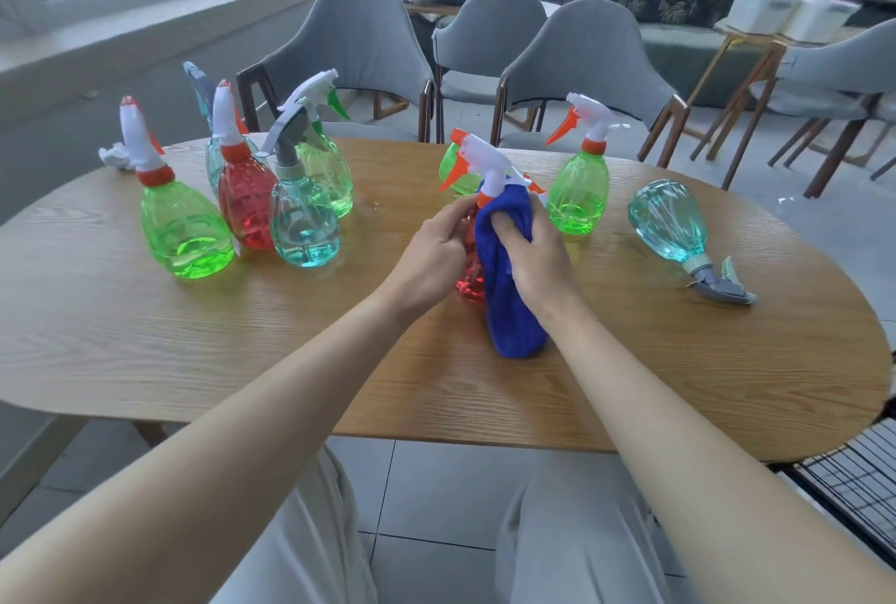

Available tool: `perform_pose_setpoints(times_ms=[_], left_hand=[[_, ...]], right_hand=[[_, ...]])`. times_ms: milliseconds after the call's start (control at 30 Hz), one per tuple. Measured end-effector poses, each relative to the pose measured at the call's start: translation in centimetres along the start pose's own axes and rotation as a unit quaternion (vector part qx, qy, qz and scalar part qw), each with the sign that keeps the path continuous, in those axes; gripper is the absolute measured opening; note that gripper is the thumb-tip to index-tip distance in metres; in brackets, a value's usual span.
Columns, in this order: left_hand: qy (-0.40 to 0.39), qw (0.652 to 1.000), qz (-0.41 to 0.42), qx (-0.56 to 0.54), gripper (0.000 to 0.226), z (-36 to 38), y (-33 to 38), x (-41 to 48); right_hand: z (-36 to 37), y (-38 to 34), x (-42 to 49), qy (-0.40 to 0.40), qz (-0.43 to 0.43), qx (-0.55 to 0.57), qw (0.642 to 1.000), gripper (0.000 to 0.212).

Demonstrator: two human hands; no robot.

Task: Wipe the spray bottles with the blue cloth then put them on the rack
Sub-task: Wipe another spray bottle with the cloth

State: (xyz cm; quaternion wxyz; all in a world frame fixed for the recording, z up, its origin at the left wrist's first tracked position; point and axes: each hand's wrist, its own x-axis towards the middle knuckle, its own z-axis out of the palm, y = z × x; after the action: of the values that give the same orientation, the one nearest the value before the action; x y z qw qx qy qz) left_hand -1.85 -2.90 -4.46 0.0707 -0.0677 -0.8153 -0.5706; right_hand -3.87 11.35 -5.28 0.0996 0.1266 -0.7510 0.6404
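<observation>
A red spray bottle (471, 281) with a white and orange trigger head stands in the middle of the wooden table (194, 351). My left hand (436, 249) grips its left side. My right hand (533, 254) holds the blue cloth (509, 312) wrapped around the bottle's right side, hiding most of it. A black wire rack (853, 472) shows at the lower right, beside the table edge.
Several bottles cluster at the left: green (184, 230), red (242, 201), pale blue (303, 225). A green bottle (579, 196) stands right of centre and another lies behind the held one. A teal bottle (671, 225) lies on its side at the right. Grey chairs (586, 56) line the far edge.
</observation>
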Motion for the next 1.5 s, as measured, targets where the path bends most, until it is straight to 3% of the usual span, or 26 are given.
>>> perform_pose_setpoints(times_ms=[233, 367, 467, 633, 833, 1033, 1200, 1333, 1500], left_hand=[[0.008, 0.999, -0.025, 0.024, 0.046, 0.0, 0.9, -0.3], [0.129, 0.99, -0.042, 0.042, 0.025, 0.1, 0.6, -0.4], [0.196, 0.981, 0.005, 0.009, 0.018, 0.1, 1.5, -1.1], [0.133, 0.989, 0.054, -0.028, 0.029, 0.9, 4.3, -2.1], [0.118, 0.99, 0.038, 0.062, 0.035, 0.3, 4.6, -1.7], [0.134, 0.986, 0.041, 0.085, 0.039, 0.2, 4.1, 0.1], [0.135, 0.987, 0.066, 0.056, 0.039, -0.1, 3.4, 0.0], [0.122, 0.988, 0.071, 0.057, 0.041, -0.8, 3.1, -0.3], [0.095, 0.992, 0.064, 0.057, 0.045, -1.4, 3.1, 0.0]], right_hand=[[-1.6, -0.2, -0.9, -0.026, 0.026, 0.028, 0.999, 0.019], [-2.6, -0.3, -1.2, 0.006, 0.049, 0.02, 0.999, 0.019], [-2.6, -0.8, -1.4, 0.038, 0.052, 0.035, 0.997, 0.014], [-0.7, -2.4, -1.7, 0.006, 0.041, 0.071, 0.997, 0.022], [-0.2, -0.6, -2.7, -0.027, -0.003, -0.071, 0.997, 0.032], [-1.6, 0.1, -3.2, -0.012, 0.093, -0.152, 0.984, 0.025], [0.7, -2.2, -2.1, 0.001, 0.043, -0.022, 0.999, 0.029], [2.0, -0.6, -2.5, -0.007, 0.001, -0.075, 0.997, 0.033], [-0.2, -1.0, -2.4, -0.034, 0.143, -0.178, 0.973, 0.056]])
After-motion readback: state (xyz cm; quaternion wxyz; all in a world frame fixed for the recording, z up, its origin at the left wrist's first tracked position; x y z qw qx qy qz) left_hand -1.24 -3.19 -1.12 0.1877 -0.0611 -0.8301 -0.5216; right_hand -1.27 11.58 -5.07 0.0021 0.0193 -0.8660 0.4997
